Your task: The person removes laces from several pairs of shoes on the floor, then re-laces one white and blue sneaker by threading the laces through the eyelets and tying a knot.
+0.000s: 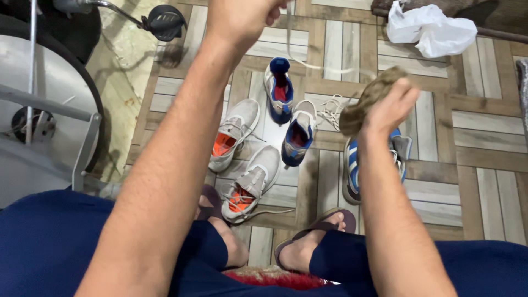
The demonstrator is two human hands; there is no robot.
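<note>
The left hand (242,19) pinches a white lace (308,63) up high; the right hand (388,107) grips a brownish cloth (366,99); two grey shoes (236,135) on the floor (484,137) keep their laces, so most work remains.

Crumpled white plastic bag (432,27) on floor, top right (no labels/screens).

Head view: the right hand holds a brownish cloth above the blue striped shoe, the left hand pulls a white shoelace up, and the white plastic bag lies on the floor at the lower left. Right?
Not quite. The head view shows the white plastic bag on the floor at the upper right, not the lower left. The rest stands: the right hand holds the brownish cloth above the blue striped shoe, and the left hand pulls up the white shoelace.
</note>
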